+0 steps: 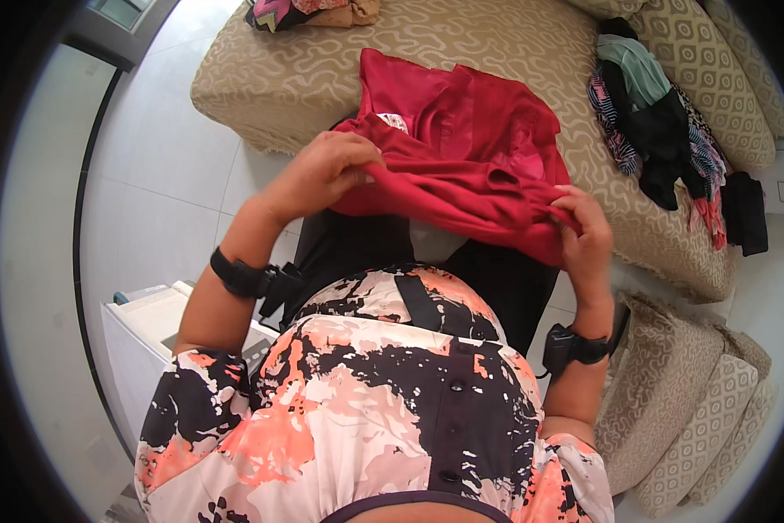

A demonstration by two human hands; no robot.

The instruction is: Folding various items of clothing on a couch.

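Note:
A red garment point(457, 176) lies partly on the patterned sofa cover, its near part gathered and lifted between my two hands above my lap. My left hand point(336, 167) pinches the near left edge of the cloth, thumb underneath. On the other side, my right hand point(581, 225) grips the right edge, fingers curled over the folds. A white printed patch point(394, 121) shows inside the garment near my left hand. The far part of the cloth spreads flat on the seat.
The sofa seat point(496, 33) has a beige patterned cover. A pile of mixed clothes point(656, 124) lies at its right, beside cushions point(699, 78). Folded patterned cloth point(300, 13) sits at the far left. A cushioned seat point(666, 392) stands at lower right, a white appliance point(150, 327) at lower left.

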